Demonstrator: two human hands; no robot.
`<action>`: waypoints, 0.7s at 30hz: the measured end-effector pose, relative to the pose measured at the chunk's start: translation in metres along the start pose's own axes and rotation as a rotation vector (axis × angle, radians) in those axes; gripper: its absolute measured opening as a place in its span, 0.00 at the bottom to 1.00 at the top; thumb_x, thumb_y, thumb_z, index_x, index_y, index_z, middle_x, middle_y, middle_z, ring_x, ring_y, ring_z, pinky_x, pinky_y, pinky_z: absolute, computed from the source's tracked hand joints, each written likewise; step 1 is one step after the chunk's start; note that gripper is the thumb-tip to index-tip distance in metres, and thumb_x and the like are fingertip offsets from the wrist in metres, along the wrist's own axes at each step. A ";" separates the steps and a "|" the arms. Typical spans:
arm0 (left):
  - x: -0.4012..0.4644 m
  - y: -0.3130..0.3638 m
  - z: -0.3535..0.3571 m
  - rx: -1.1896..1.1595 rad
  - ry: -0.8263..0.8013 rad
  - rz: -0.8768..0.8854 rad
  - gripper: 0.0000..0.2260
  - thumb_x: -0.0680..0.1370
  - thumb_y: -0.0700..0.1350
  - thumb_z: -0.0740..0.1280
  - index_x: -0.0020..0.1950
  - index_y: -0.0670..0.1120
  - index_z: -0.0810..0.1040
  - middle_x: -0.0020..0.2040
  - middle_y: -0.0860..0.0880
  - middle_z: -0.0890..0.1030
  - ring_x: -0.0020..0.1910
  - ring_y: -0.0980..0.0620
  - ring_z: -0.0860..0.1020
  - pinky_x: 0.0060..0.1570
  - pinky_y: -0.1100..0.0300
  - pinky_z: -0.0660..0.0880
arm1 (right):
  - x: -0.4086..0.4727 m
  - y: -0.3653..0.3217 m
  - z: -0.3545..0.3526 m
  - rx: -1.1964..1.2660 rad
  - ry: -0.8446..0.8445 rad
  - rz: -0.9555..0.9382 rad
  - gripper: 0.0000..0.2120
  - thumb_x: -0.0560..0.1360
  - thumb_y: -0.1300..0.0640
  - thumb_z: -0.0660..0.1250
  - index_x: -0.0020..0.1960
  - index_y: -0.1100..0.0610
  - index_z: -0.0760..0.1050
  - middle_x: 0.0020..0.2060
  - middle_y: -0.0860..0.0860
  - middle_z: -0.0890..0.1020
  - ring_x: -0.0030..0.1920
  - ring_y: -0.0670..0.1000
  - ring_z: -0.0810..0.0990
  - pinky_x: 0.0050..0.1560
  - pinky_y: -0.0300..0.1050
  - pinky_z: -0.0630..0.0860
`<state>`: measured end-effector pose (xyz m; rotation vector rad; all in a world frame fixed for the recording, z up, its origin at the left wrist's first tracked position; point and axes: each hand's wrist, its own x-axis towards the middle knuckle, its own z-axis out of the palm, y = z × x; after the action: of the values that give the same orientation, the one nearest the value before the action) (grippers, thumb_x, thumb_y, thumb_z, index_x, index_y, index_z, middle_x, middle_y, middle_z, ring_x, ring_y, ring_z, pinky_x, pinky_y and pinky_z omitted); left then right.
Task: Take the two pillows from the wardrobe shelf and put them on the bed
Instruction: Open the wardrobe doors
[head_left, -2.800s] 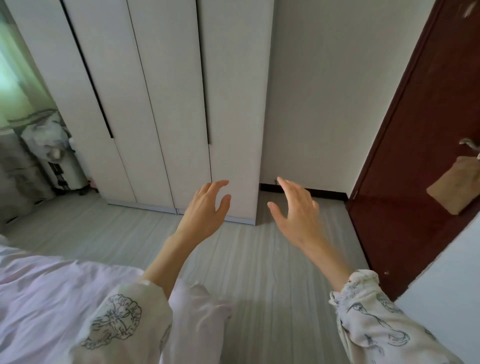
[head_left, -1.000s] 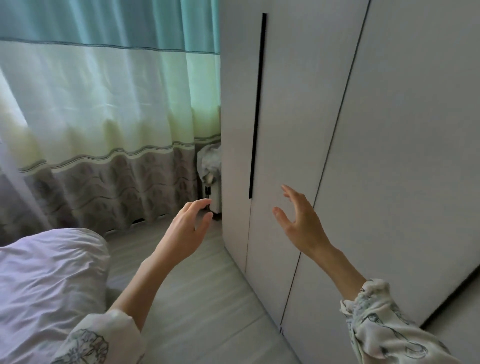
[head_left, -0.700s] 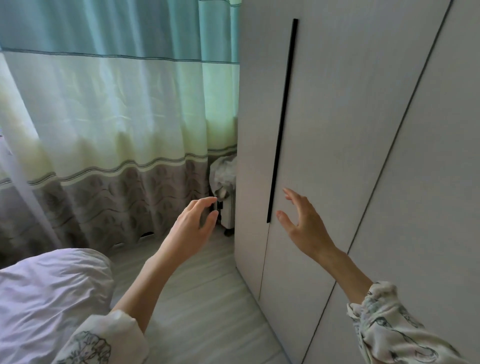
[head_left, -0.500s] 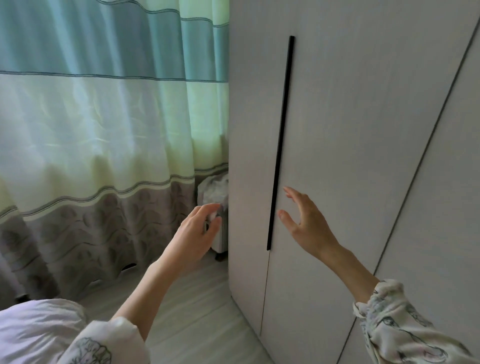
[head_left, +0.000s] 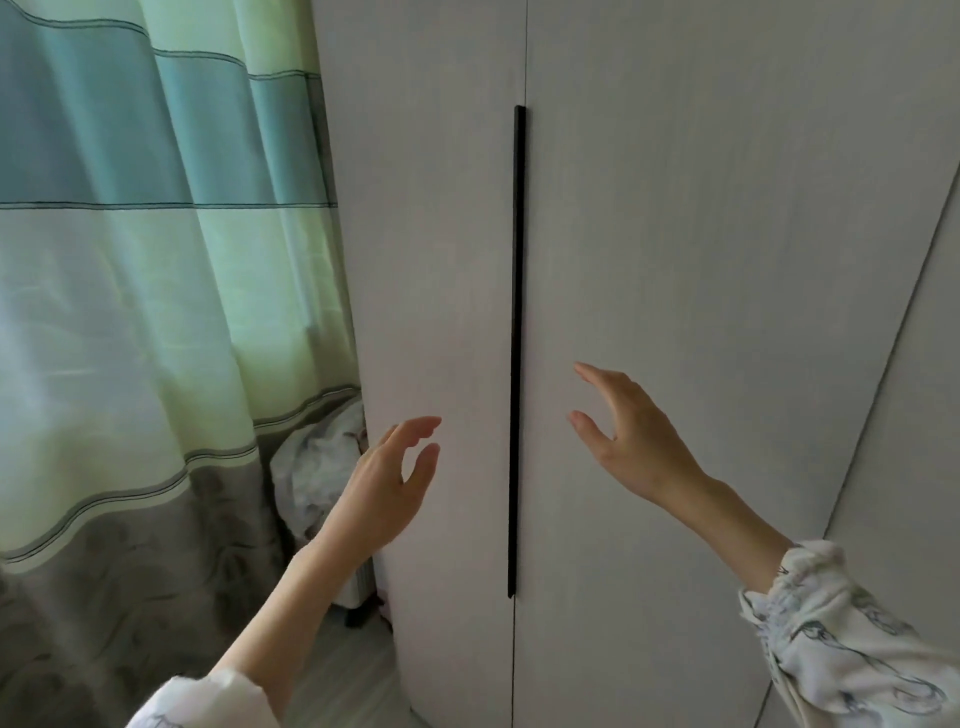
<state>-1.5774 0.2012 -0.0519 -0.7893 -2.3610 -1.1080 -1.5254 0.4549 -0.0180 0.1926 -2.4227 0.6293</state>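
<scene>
View has swung closer since half a second ago: the bed is out of frame and the wardrobe (head_left: 675, 260) fills 12 to 3 o'clock. Doors shut; the black handle strip (head_left: 517, 353) runs vertically at centre. Left hand (head_left: 382, 493) at 7 o'clock and right hand (head_left: 631, 436) at 4 o'clock flank it, both open, fingers spread, holding nothing. Striped curtain (head_left: 145, 312) at 9 o'clock. Pillows hidden, not visible. A white bundle (head_left: 317, 467) beside the wardrobe is hard to identify.

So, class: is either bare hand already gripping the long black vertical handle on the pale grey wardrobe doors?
No: the left hand and right hand hover open on either side of the long black vertical handle, touching nothing.
</scene>
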 end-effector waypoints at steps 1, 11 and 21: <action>0.014 -0.004 0.004 -0.012 -0.003 0.018 0.16 0.79 0.46 0.59 0.67 0.48 0.70 0.61 0.52 0.76 0.59 0.55 0.73 0.59 0.59 0.69 | 0.008 0.002 0.001 -0.025 0.009 0.000 0.24 0.78 0.52 0.60 0.72 0.52 0.60 0.69 0.48 0.68 0.68 0.48 0.65 0.65 0.40 0.59; 0.156 -0.020 0.046 -0.122 -0.005 0.131 0.17 0.79 0.43 0.60 0.68 0.47 0.68 0.62 0.48 0.75 0.59 0.51 0.74 0.61 0.51 0.71 | 0.121 0.025 0.016 -0.386 0.331 -0.067 0.22 0.77 0.55 0.61 0.70 0.58 0.65 0.70 0.56 0.68 0.74 0.56 0.58 0.73 0.59 0.45; 0.239 -0.011 0.095 -0.382 0.057 0.094 0.21 0.79 0.38 0.57 0.72 0.48 0.64 0.59 0.52 0.71 0.54 0.58 0.75 0.47 0.77 0.68 | 0.172 0.083 0.051 -1.105 0.408 -0.098 0.30 0.77 0.43 0.53 0.76 0.50 0.50 0.75 0.57 0.48 0.75 0.60 0.45 0.70 0.68 0.40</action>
<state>-1.7768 0.3459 0.0232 -0.9699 -2.0680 -1.5429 -1.7135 0.5055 0.0175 -0.2548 -2.0049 -0.6835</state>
